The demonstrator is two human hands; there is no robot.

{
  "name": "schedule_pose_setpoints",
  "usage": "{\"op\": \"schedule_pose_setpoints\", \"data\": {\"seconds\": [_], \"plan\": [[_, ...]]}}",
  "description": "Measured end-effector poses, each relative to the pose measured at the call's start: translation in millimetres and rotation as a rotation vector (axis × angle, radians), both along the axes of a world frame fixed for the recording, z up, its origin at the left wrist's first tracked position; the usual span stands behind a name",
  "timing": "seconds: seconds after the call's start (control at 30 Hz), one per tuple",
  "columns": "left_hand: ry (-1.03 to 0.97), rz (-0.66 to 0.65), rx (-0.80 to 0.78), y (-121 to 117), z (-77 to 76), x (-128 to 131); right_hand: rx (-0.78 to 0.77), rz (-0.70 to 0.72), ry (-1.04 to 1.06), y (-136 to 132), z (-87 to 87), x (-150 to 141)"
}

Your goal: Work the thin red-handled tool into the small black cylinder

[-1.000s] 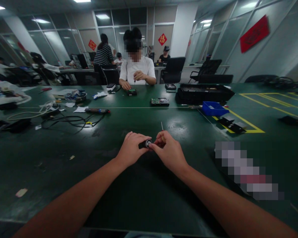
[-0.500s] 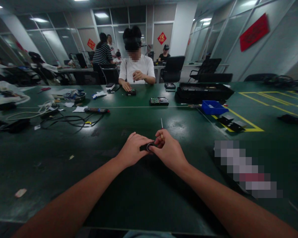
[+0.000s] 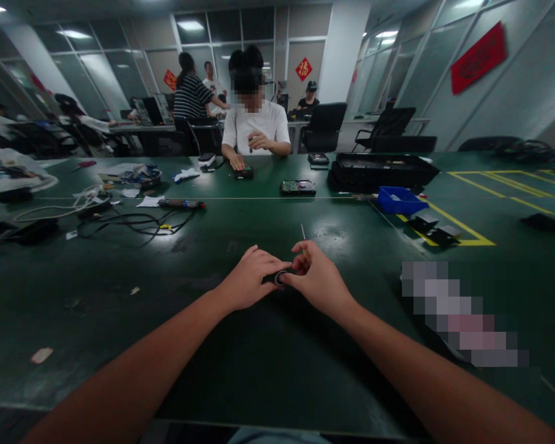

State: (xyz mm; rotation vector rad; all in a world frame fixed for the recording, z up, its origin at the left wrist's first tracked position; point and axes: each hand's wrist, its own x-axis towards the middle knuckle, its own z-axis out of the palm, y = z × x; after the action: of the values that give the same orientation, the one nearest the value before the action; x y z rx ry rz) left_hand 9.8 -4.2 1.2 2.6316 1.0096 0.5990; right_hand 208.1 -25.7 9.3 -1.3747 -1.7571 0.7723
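Note:
A small dark round part with a silver rim (image 3: 280, 279) is between my two hands above the green table. My left hand (image 3: 245, 277) is closed around its left side, fingers over the top and thumb below. With my right hand (image 3: 322, 276) I press the thumb against the rim from the other side. A thin pale shaft, seemingly a screwdriver (image 3: 303, 232), sticks up out of the curled right fingers; its handle is hidden in the hand. The fingers cover most of the round part.
Ahead on the table (image 3: 222, 376) lie an opened hard drive (image 3: 298, 187), a blue tray (image 3: 400, 201), a long black case (image 3: 383, 172) and black cables (image 3: 134, 227). Across sits a co-worker (image 3: 254, 126) working on another drive (image 3: 244, 172). A blurred-out object (image 3: 465, 314) lies right.
My right thumb and the round part have shifted slightly, and the right index finger has straightened a little. The view has moved slightly. Both hands keep their hold.

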Motion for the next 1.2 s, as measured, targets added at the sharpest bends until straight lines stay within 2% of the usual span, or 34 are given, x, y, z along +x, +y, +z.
{"op": "schedule_pose_setpoints", "data": {"seconds": [0.2, 0.4, 0.5, 0.67, 0.8, 0.87, 1.03, 1.13, 1.2], "plan": [[0.143, -0.1, 0.054, -1.0, 2.2, 0.1, 0.152, 0.073, -0.309, -5.5, 10.9, 0.4], [0.196, -0.14, 0.044, -5.9, 2.4, 4.9, 0.238, 0.187, -0.408, -8.6, 11.7, 1.7], [0.185, -0.103, 0.024, -6.5, 2.7, 6.2, 0.256, 0.186, -0.423, -10.8, 13.4, 2.3], [0.009, 0.02, 0.026, 0.7, -1.1, 2.3, 0.301, 0.13, -0.256, -12.3, 20.1, 5.8], [-0.25, 0.159, 0.033, 7.0, -6.5, -2.3, 0.29, 0.011, -0.096, -15.4, 24.0, 8.4], [-0.311, 0.228, 0.023, 8.7, -8.5, -4.5, 0.326, -0.043, -0.083, -19.1, 25.8, 9.5], [-0.33, 0.288, -0.018, 10.6, -10.4, -7.5, 0.48, -0.113, -0.041, -27.4, 26.8, 11.3], [-0.335, 0.293, -0.016, 11.1, -10.9, -7.1, 0.497, -0.071, 0.059, -25.6, 21.6, 11.2], [-0.343, 0.288, -0.013, 11.1, -11.3, -6.5, 0.49, -0.03, 0.047, -22.4, 17.4, 11.0]]}}
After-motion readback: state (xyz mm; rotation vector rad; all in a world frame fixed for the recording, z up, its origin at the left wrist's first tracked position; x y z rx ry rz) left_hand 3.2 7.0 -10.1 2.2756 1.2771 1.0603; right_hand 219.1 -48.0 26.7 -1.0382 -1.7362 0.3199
